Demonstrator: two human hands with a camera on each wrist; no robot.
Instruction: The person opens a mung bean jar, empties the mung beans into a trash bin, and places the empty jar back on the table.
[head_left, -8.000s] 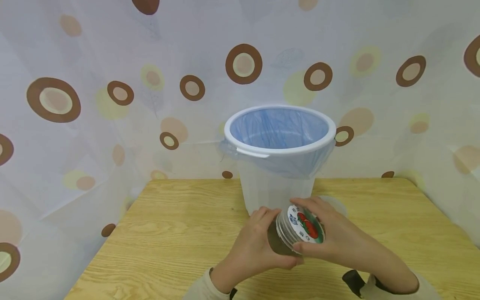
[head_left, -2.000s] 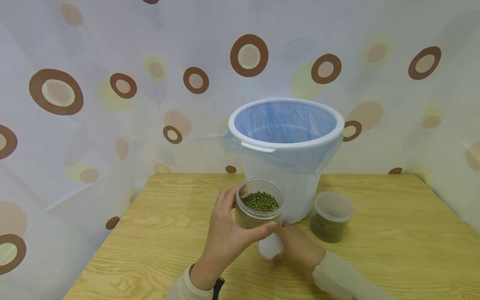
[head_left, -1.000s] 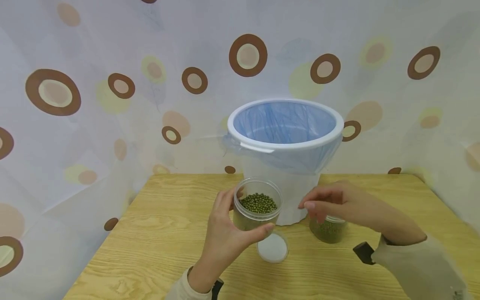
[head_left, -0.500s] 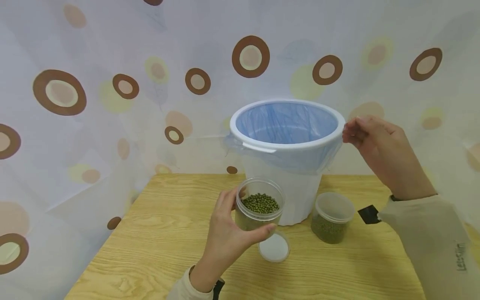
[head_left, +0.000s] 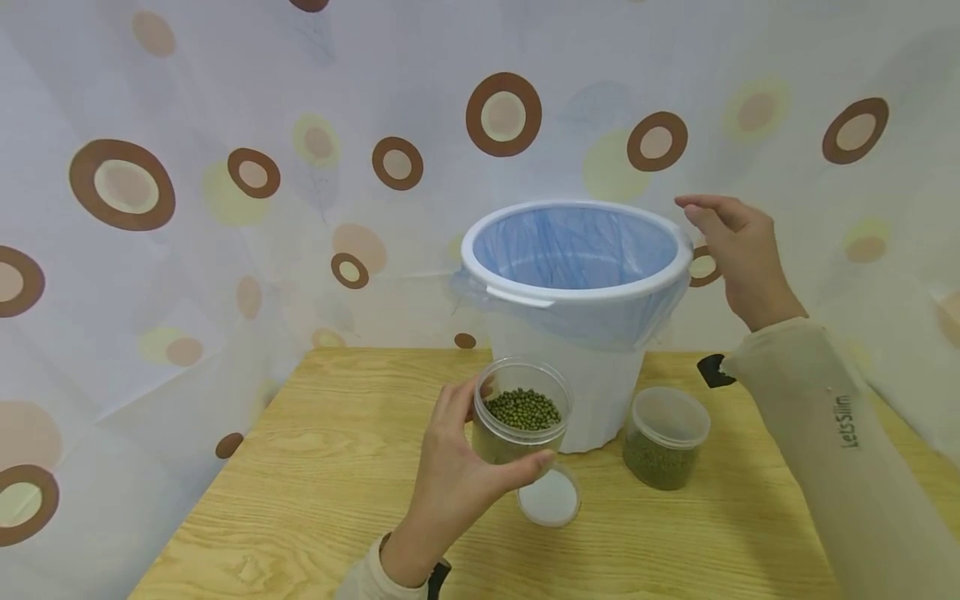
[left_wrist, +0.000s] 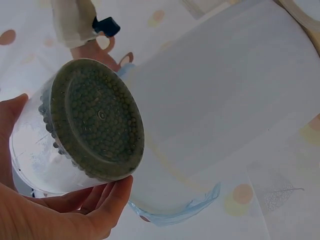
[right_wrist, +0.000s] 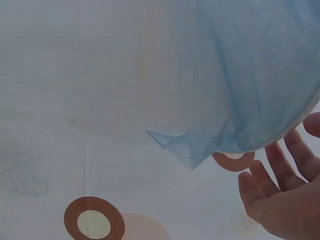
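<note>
The left hand [head_left: 459, 471] grips the open jar [head_left: 504, 444] above the worktop [head_left: 300, 483]; the right hand [head_left: 742, 260], fingers empty and loosely parted, seems at a reaching step beside the bin rim [head_left: 600, 294], calling next for a gentle pinch.

2 jars [head_left: 498, 446] [head_left: 678, 408], 1 bin [head_left: 570, 367], 2 hands [head_left: 457, 483] [head_left: 742, 250], prob. 1 lid [head_left: 549, 498].

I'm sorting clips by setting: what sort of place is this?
Perhaps a makeshift tabletop set; the pictures don't settle which room. A wooden table is enclosed at back and sides by a creased, spotted backdrop, and a lined bin stands right on the table.
</note>
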